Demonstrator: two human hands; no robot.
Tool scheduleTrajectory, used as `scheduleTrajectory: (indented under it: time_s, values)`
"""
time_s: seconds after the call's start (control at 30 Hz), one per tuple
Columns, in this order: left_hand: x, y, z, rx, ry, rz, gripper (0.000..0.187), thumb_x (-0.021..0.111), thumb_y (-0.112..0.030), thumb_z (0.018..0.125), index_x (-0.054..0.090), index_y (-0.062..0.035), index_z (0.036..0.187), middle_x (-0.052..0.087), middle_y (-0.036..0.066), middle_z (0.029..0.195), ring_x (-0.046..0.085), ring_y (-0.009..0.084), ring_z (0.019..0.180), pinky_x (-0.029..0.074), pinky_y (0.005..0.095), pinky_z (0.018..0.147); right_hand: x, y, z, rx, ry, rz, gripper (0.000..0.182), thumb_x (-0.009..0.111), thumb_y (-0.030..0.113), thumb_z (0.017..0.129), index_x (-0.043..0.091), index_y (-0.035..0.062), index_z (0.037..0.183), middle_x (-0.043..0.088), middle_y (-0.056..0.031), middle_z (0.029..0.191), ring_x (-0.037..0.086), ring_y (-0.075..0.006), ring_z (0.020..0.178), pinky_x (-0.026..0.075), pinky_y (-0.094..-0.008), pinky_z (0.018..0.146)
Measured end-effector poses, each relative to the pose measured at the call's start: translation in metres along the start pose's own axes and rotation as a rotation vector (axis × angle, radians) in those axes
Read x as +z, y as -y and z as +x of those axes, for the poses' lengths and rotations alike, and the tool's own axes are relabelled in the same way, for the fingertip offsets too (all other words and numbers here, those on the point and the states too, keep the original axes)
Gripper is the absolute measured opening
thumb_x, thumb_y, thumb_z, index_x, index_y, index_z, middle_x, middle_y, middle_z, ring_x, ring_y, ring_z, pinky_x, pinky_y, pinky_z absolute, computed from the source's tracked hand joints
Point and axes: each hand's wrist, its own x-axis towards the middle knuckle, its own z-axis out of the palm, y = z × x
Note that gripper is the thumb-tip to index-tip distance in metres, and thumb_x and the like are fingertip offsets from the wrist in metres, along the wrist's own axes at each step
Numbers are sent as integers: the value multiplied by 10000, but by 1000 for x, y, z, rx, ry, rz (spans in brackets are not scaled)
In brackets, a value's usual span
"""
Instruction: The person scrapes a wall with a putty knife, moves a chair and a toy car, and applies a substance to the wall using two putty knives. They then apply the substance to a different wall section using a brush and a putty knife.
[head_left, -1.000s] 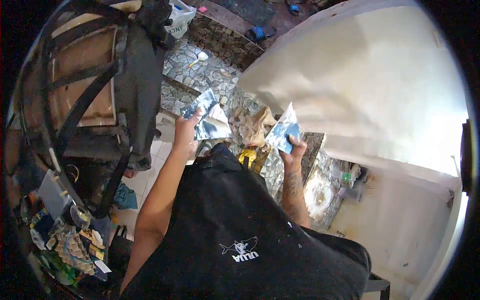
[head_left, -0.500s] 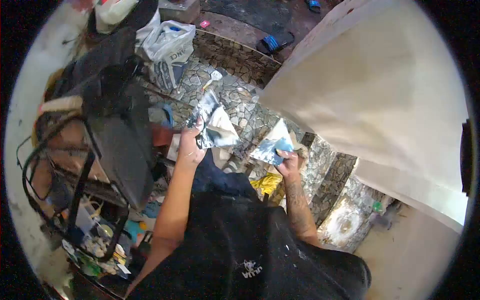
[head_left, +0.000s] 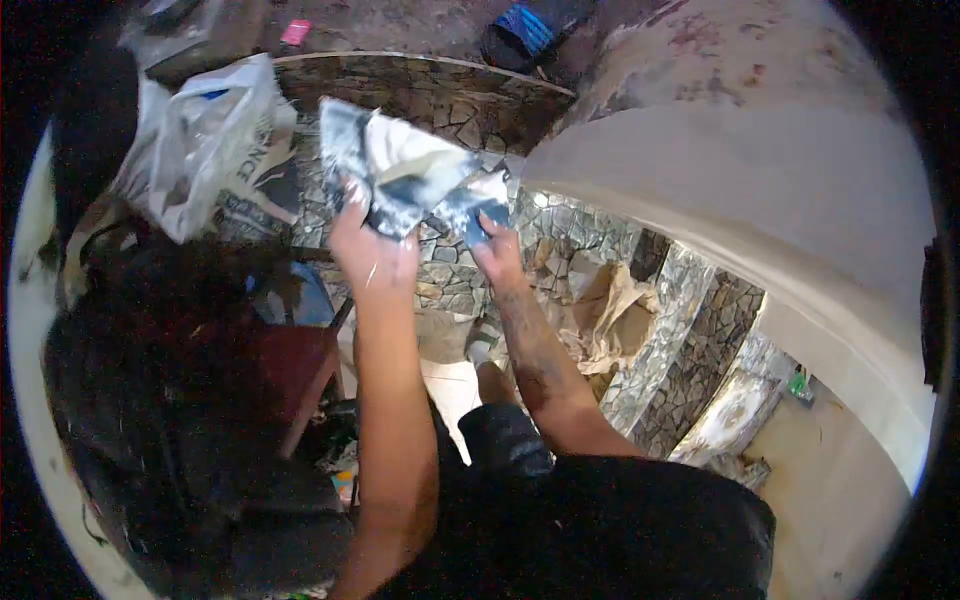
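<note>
A wide flat plate (head_left: 345, 140), smeared with white paste, is gripped by my left hand (head_left: 370, 235) at its lower edge. A thick lump of white paste (head_left: 410, 155) lies on its face. My right hand (head_left: 498, 250) is closed on a smaller bluish plate (head_left: 482, 210) with white paste on it. The two plates meet or overlap at the right end of the larger one; whether they touch is hard to tell. Both hands are held out above the stone-patterned floor.
A white plastic bag (head_left: 215, 150) stands at the upper left, near dark covered furniture (head_left: 170, 370). Crumpled brown paper (head_left: 620, 315) lies on stone-patterned steps (head_left: 690, 350). A pale wall (head_left: 740, 190) fills the right. A blue-strapped slipper (head_left: 525, 35) lies at the top.
Both hands have moved up in the view, and the right one has come left, bringing its plate against or close to the larger plate. The view has shifted, with the bag now larger.
</note>
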Motion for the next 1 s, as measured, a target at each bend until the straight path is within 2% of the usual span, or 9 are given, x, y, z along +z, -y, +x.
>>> scheduleTrajectory:
  time_s: [0.07, 0.17, 0.2, 0.43, 0.5, 0.73, 0.77, 0.97, 1.0]
  values:
    - [-9, -12, 11, 29, -126, 103, 332, 463, -89, 761, 444, 3, 1079, 512, 112, 1038, 491, 250, 966, 386, 394, 850, -11, -14, 52, 8, -84, 164, 200, 506, -18, 761, 487, -34, 960, 537, -84, 940, 519, -216, 858, 415, -355, 830]
    - [-7, -44, 36, 103, -94, 70, 336, 469, -124, 765, 439, 17, 1069, 505, 117, 1035, 498, 253, 935, 412, 382, 814, -31, -29, 115, -293, -170, -382, 189, 493, -18, 769, 500, -20, 958, 546, -89, 925, 529, -207, 837, 412, -358, 823]
    - [-6, -51, 40, 299, -200, 731, 336, 464, -99, 766, 432, 19, 1078, 501, 120, 1038, 489, 241, 950, 409, 367, 821, -39, -31, 139, -246, -221, -82, 194, 480, -24, 770, 501, -22, 963, 545, -87, 936, 524, -215, 854, 400, -369, 839]
    - [2, -81, 56, 89, 30, -87, 363, 434, -109, 807, 390, 13, 1146, 465, 146, 1106, 454, 268, 1020, 360, 409, 890, -52, -19, 213, -247, -276, 552, 260, 485, -12, 763, 494, 42, 1017, 528, -79, 997, 472, -233, 955, 348, -393, 890]
    - [-2, -86, 60, 161, -74, -34, 394, 418, -155, 824, 360, 22, 1171, 435, 161, 1146, 428, 281, 1056, 341, 426, 912, -39, -8, 212, -220, -334, 659, 236, 407, -6, 817, 484, 38, 1035, 507, -84, 1057, 474, -255, 983, 334, -457, 906]
    - [-2, -83, 74, -26, 208, -93, 429, 452, -135, 788, 352, 20, 1176, 418, 157, 1165, 408, 276, 1077, 323, 430, 918, -6, -9, 139, -264, -160, 21, 290, 541, 106, 785, 463, 37, 1056, 522, -47, 1001, 504, -183, 872, 403, -338, 809]
    - [5, -76, 74, 51, 30, 12, 444, 477, -108, 750, 369, 7, 1165, 433, 135, 1156, 417, 272, 1066, 321, 423, 917, -10, -17, 118, -237, -158, -88, 317, 545, 113, 785, 448, 50, 1080, 522, -42, 991, 504, -182, 880, 410, -319, 797]
    - [4, -83, 40, 177, -134, 316, 360, 477, -112, 747, 442, -8, 1089, 499, 83, 1069, 489, 243, 962, 389, 392, 837, 83, 10, -9, 110, -25, 427, 272, 500, -17, 740, 486, -5, 1011, 552, -101, 953, 521, -252, 904, 395, -390, 854]
    - [14, -87, 32, 193, -92, 185, 349, 472, -115, 753, 444, -9, 1084, 503, 81, 1061, 493, 243, 955, 391, 394, 834, 89, 21, -9, -141, 105, -60, 259, 509, -20, 734, 492, -6, 993, 557, -99, 935, 529, -251, 883, 407, -386, 835]
